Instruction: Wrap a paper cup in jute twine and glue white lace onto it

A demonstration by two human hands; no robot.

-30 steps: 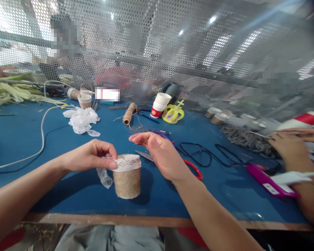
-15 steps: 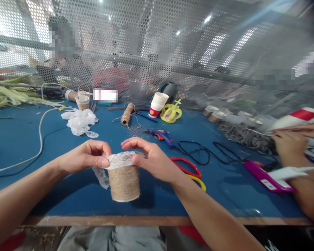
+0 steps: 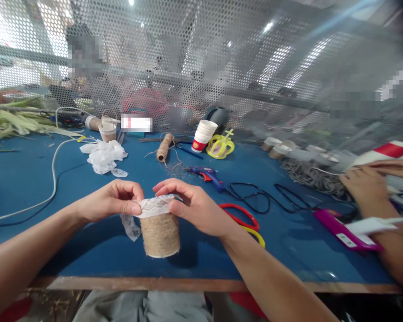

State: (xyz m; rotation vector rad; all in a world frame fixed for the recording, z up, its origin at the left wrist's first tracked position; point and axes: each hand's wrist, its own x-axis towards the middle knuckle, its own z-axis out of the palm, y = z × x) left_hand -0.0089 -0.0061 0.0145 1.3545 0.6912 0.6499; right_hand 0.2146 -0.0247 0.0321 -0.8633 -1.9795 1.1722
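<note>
Between my hands is a paper cup [image 3: 161, 235] wrapped in brown twine, tilted slightly above the blue table. White lace ribbon [image 3: 156, 206] runs round its upper edge, and a loose end hangs down at the left. My left hand [image 3: 121, 199] pinches the lace at the cup's left rim between thumb and fingers. My right hand [image 3: 195, 203] grips the right rim, thumb on the lace in front and fingers curled behind the top. The far side of the rim is hidden by the fingers.
Beyond my hands lie a blue glue gun [image 3: 206, 174], a twine roll [image 3: 164, 147], a lace heap [image 3: 104, 156], stacked paper cups [image 3: 204, 135] and a yellow crown-shaped piece [image 3: 220, 145]. At right are a purple power strip [image 3: 345, 230] and a co-worker's hands [image 3: 369, 183].
My right fingers have shifted slightly along the top of the cup; my left hand keeps its pinch. The co-worker's near hand has moved a little left.
</note>
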